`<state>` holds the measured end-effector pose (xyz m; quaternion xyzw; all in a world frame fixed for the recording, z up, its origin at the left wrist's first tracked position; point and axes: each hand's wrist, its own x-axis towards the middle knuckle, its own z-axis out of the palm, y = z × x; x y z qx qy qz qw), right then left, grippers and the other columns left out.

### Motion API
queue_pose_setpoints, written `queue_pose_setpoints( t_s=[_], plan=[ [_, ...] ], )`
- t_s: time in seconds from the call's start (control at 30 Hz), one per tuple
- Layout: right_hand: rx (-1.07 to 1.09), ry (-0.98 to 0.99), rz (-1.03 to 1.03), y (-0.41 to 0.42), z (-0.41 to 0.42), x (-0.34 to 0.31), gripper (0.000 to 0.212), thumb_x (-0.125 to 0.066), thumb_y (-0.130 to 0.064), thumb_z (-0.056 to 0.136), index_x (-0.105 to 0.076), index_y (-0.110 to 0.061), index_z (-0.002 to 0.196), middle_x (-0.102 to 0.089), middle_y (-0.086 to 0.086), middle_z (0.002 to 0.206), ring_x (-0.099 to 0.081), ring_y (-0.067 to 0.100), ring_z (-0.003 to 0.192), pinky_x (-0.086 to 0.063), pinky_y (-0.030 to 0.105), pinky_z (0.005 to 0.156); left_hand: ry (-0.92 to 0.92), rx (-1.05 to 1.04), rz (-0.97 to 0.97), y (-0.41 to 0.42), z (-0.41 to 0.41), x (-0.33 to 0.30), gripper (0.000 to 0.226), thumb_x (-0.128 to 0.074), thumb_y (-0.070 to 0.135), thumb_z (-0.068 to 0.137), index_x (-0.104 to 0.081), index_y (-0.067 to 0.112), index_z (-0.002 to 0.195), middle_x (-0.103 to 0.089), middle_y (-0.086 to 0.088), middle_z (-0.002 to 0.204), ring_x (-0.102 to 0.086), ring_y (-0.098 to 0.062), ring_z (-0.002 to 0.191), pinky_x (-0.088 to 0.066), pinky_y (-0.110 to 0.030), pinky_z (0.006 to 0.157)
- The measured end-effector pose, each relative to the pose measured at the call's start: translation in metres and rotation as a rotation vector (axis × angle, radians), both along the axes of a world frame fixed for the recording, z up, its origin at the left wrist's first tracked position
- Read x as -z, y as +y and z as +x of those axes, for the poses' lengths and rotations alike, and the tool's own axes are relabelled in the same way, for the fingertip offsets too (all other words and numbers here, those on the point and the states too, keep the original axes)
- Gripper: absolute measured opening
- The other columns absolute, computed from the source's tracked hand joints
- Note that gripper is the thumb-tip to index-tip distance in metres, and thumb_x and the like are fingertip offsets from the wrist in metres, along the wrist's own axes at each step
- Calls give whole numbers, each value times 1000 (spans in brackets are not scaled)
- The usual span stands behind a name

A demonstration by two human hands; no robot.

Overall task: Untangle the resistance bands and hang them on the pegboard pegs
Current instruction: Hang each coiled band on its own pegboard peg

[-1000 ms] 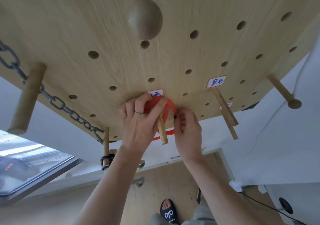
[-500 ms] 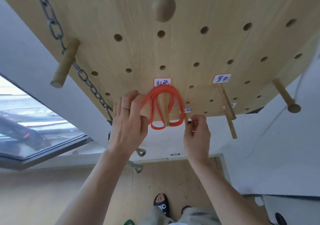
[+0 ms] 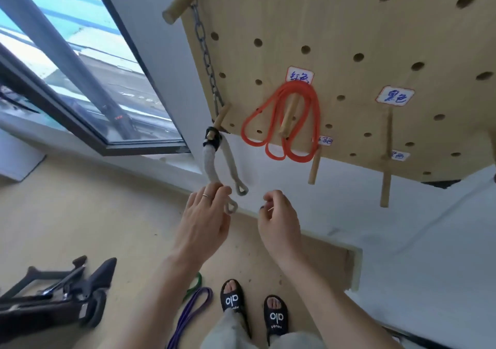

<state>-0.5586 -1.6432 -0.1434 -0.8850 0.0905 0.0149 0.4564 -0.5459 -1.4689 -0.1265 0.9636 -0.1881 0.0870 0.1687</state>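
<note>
Pale wood floor and a white wall sit under a big light wooden pegboard (image 3: pixel 349 39) at 1 o'clock. One looped orange rubber band (image 3: pixel 281 123) already hangs on a wooden peg (image 3: pixel 288 117) under a label. A long purple rubber band (image 3: pixel 192 311) and a small green band (image 3: pixel 195 283) lie on the floor at 6 o'clock, so I think two are left. The left hand (image 3: pixel 204 222) and right hand (image 3: pixel 279 219) hang below the board, fingers loosely curled, holding nothing.

Bare forearms, a thin ring (image 3: pixel 206 195), black slides (image 3: pixel 232 299) with white lettering, grey trousers (image 3: pixel 228 332).
</note>
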Motion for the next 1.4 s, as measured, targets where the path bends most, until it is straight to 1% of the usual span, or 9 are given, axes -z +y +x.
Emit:
queue_pose_setpoints(
  t_s=[0.07, 0.23, 0.47, 0.63, 0.8, 0.97, 1.1, 1.27, 1.4],
  plan=[
    [-110, 48, -19, 14, -8, 2, 16, -49, -17, 103, -53, -21, 118, -58, -6, 112, -54, -2, 85, -42, 11, 68, 76, -40, 48, 17, -20, 11, 50, -68, 2, 75, -52, 18, 120, -53, 0, 117, -57, -23, 103, -48, -37, 96],
    [-364, 135, -154, 63, -24, 18, 22, -49, -17, 102, -56, -17, 123, -57, -4, 116, -51, 6, 89, -34, 13, 66, 264, -173, 122, 70, -64, 40, 48, -65, 6, 82, -55, 19, 127, -59, 1, 119, -64, -23, 98, -51, -36, 93],
    [-633, 277, -315, 150, -53, 69, 23, -53, -19, 99, -54, -19, 123, -56, -2, 118, -60, 17, 100, -53, 34, 86, 524, -474, 47, 174, -133, 94, 49, -60, 9, 85, -56, 18, 133, -62, -6, 118, -64, -34, 96, -52, -43, 80],
    [-841, 309, -447, 223, -71, 139, 27, -52, -18, 98, -54, -14, 125, -58, 4, 119, -58, 22, 104, -42, 29, 79, 637, -658, 36, 246, -187, 165, 46, -54, 13, 88, -55, 16, 133, -60, -9, 120, -61, -37, 100, -51, -45, 86],
    [-1083, 331, -582, 282, -86, 260, 31, -50, -23, 96, -51, -15, 125, -57, 6, 123, -58, 29, 110, -50, 38, 83, 734, -802, 57, 289, -237, 280, 41, -61, 16, 83, -60, 13, 124, -63, -11, 117, -62, -36, 106, -52, -44, 87],
    [-1331, 314, -678, 327, -106, 428, 39, -52, -25, 95, -48, -15, 132, -56, 9, 127, -55, 33, 115, -48, 40, 86, 913, -869, 63, 304, -269, 437, 51, -55, 19, 90, -48, 16, 140, -57, -7, 133, -56, -31, 120, -47, -42, 99],
    [-1465, 284, -741, 347, -115, 561, 38, -56, -28, 94, -46, -16, 129, -55, 8, 125, -54, 32, 114, -48, 40, 85, 1004, -893, 69, 305, -283, 563, 47, -53, 21, 93, -45, 17, 139, -54, -6, 133, -54, -30, 121, -45, -40, 97],
    [-1524, 155, -758, 382, -102, 697, 30, -53, -26, 97, -52, -12, 124, -57, 10, 122, -56, 34, 112, -41, 39, 78, 956, -946, 35, 322, -278, 701, 56, -52, 21, 95, -38, 19, 150, -50, -6, 142, -52, -28, 124, -46, -40, 102],
    [-1529, -1, -749, 437, -77, 781, 45, -56, -33, 96, -49, -14, 137, -56, 10, 131, -52, 34, 120, -44, 42, 90, 835, -995, 69, 366, -252, 786, 62, -51, 22, 98, -31, 18, 156, -45, -7, 150, -50, -30, 128, -42, -41, 106]
  ],
)
